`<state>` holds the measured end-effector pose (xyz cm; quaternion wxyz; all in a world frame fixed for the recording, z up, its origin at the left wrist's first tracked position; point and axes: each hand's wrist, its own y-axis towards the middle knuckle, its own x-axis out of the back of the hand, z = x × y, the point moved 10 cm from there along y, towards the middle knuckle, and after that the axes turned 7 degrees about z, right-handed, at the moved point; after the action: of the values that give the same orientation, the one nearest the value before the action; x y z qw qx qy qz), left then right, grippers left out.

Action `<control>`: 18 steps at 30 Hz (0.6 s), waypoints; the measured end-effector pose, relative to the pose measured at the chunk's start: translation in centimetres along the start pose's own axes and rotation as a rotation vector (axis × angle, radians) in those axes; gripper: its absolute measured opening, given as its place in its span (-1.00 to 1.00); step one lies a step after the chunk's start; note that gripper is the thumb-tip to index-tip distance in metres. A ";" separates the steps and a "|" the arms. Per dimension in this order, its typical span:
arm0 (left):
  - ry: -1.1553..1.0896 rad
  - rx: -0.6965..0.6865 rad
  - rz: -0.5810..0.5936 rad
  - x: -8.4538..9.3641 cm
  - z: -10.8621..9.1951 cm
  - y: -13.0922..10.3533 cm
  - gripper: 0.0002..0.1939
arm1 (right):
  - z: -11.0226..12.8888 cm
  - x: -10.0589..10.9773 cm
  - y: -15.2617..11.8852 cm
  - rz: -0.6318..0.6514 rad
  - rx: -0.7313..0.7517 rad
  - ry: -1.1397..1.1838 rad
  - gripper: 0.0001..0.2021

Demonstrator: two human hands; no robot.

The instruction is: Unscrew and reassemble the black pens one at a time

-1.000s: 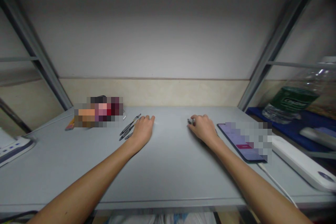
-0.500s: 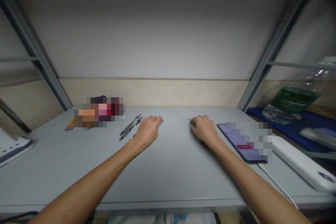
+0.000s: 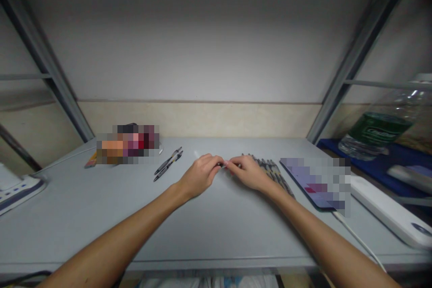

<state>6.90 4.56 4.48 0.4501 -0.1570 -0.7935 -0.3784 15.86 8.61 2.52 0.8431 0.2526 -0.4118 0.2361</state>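
My left hand (image 3: 201,174) and my right hand (image 3: 249,172) meet over the middle of the desk. A short dark stretch of a pen (image 3: 221,164) shows between their fingertips; most of it is hidden. The left fingers are closed round the pen, while the right thumb and fingers pinch its other end. Close to the right wrist lies a row of several grey and black pens (image 3: 279,177), partly covered by that hand and forearm. Left of my left hand, two similar pens (image 3: 168,164) rest side by side on the desk.
A phone (image 3: 313,189) with a white cable and a long white device (image 3: 388,211) lie at the right. Farther right is a green-labelled bottle (image 3: 380,130). Pixelated items (image 3: 126,146) sit at the back left, and a white power strip (image 3: 20,189) at the left edge.
My right hand has moved left from the pen row, exposing it. My left hand has shifted slightly right and turned inward. Both now hold the pen that was in my left hand.
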 end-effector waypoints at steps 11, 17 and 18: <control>-0.051 0.002 -0.047 0.4 0.1 -0.1 -0.83 | -0.5 -0.1 0.1 0.008 -0.024 0.313 -0.65; 0.126 0.108 0.003 -0.3 2.6 0.0 -0.80 | -3.8 0.6 0.0 -0.085 -0.226 0.571 -0.76; 0.192 0.110 0.002 -0.1 2.7 0.0 -0.78 | -3.9 0.5 -0.1 -0.072 -0.249 0.612 -0.78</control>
<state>5.37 6.58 3.54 0.5326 -0.0959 -0.7660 -0.3469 18.45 11.06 0.84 0.9599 0.0793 -0.1558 0.2189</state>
